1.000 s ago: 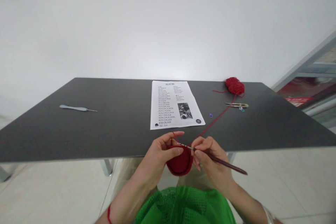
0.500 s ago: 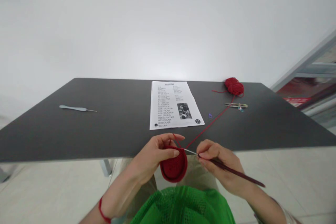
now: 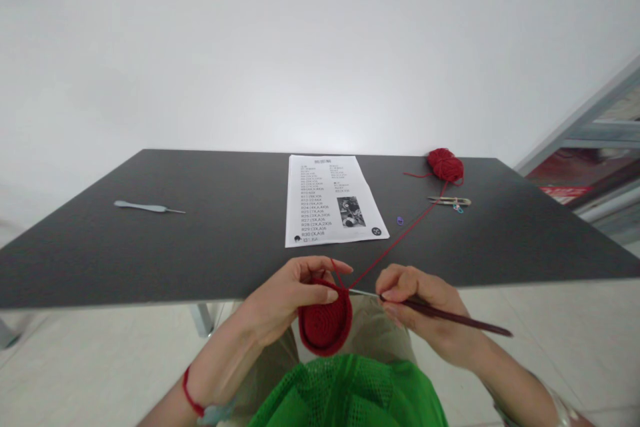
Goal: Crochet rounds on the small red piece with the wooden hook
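My left hand point(image 3: 295, 297) pinches a round, cup-shaped red crochet piece point(image 3: 325, 327) by its upper rim, thumb on the inside. Red yarn point(image 3: 385, 253) passes over its raised index finger and runs back across the table to a red yarn ball point(image 3: 445, 165). In my right hand point(image 3: 420, 303) is a crochet hook point(image 3: 455, 319) with a dark handle, held like a pencil. The hook's metal tip meets the rim of the piece beside my left fingers; whether it sits inside a stitch is too small to tell.
Printed pattern sheets point(image 3: 325, 197) lie mid-table. A pale-handled hook point(image 3: 145, 207) rests at the left. Small thread snips point(image 3: 453, 201) with stitch markers lie near the yarn ball, and a purple marker point(image 3: 400, 221) beside the sheets. Below the hands is a green mesh bag point(image 3: 350, 393).
The crochet piece has shifted slightly left and down and turned its inside more toward me. My right hand has tilted the hook flatter, its handle end moving up and right.
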Available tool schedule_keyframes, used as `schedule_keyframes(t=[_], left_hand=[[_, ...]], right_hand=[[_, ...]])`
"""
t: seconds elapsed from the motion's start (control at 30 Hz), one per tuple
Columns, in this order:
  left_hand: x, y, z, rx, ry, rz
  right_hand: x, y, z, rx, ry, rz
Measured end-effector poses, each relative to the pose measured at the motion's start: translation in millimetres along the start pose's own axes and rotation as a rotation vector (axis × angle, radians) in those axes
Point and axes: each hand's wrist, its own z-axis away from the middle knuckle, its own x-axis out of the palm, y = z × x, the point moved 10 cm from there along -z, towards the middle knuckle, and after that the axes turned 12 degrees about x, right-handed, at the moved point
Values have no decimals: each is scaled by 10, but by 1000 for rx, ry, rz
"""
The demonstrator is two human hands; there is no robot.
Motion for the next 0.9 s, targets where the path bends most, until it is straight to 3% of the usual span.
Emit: schedule_keyframes(t=[0.13, 0.23, 0.4, 0.57, 0.73, 0.9], left_hand=[[43, -16, 3, -53, -75, 8], [79, 7, -7, -72, -127, -24], [100, 121, -53, -11, -157, -143], [77, 178, -89, 67, -75, -184], [-2, 259, -95, 242, 131, -211], [18, 173, -92, 253, 152, -95]], right_hand=[[26, -111, -53, -2, -82, 86], [4, -79, -105, 78, -130, 38], [43, 242, -187, 319, -217, -415], [237, 534, -228, 501, -249, -777], [357, 656, -206, 551, -81, -915], [232, 586, -210, 396, 152, -765]])
